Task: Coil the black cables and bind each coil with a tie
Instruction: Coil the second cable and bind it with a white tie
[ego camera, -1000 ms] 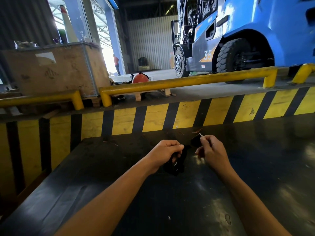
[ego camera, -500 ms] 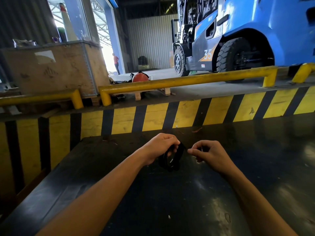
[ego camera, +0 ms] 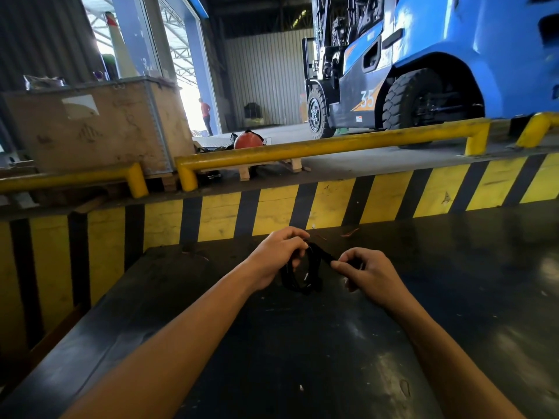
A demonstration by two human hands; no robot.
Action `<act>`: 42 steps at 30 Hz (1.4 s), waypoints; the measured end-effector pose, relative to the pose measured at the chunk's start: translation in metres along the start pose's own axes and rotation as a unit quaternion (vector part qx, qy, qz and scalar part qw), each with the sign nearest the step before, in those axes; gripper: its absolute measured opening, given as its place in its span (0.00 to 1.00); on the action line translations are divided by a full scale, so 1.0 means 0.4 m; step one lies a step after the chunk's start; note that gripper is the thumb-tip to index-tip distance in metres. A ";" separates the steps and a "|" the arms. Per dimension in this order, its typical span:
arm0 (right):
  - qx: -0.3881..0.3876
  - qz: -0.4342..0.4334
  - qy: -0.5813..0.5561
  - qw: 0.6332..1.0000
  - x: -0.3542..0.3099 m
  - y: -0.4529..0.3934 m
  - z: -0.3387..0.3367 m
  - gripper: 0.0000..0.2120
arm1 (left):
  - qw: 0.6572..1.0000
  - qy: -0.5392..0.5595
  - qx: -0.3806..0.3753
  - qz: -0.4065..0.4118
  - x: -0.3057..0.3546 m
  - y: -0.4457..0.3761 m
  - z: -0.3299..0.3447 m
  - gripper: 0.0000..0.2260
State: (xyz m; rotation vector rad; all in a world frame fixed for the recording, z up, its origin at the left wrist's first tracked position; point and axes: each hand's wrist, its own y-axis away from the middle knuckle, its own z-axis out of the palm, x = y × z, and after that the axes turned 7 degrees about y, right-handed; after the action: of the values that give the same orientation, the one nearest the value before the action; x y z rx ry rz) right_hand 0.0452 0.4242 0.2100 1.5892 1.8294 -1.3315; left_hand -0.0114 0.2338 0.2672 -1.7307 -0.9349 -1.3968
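A small coil of black cable hangs just above the dark table, held upright by my left hand, whose fingers close over its top. A black strand runs taut from the top of the coil to my right hand. My right thumb and forefinger pinch that strand's end. I cannot tell whether this strand is the cable's tail or a tie. The lower part of the coil shows a small pale glint.
A yellow-and-black striped barrier rises right behind the table. Beyond it run yellow guard rails, a wooden crate at left and a blue forklift at right. A person stands far off in the doorway.
My right hand went from holding a small end up near the coil to pinching a strand and drawing it rightward. The left hand rose slightly with the coil.
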 end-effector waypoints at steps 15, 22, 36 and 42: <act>-0.005 0.023 0.051 0.998 -0.032 -0.025 0.036 0.11 | 0.998 -0.005 -0.051 0.043 0.000 0.005 0.048 0.11; 0.099 0.048 -0.016 0.994 -0.023 -0.026 0.016 0.07 | 0.993 -0.030 0.013 0.116 -0.048 0.020 0.034 0.16; 0.157 0.085 -0.149 0.973 -0.049 -0.010 0.036 0.14 | 0.979 -0.018 0.127 0.158 -0.094 0.009 0.071 0.14; 0.127 0.055 -0.107 0.985 -0.046 -0.004 0.040 0.05 | 0.981 -0.036 0.100 0.163 -0.108 0.012 0.086 0.13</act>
State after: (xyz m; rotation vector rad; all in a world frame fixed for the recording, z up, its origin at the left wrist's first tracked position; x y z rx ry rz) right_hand 0.0443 0.4011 0.2173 1.5709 1.4720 -1.6659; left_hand 0.0022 0.2572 0.2189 -1.7005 -0.7580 -1.0002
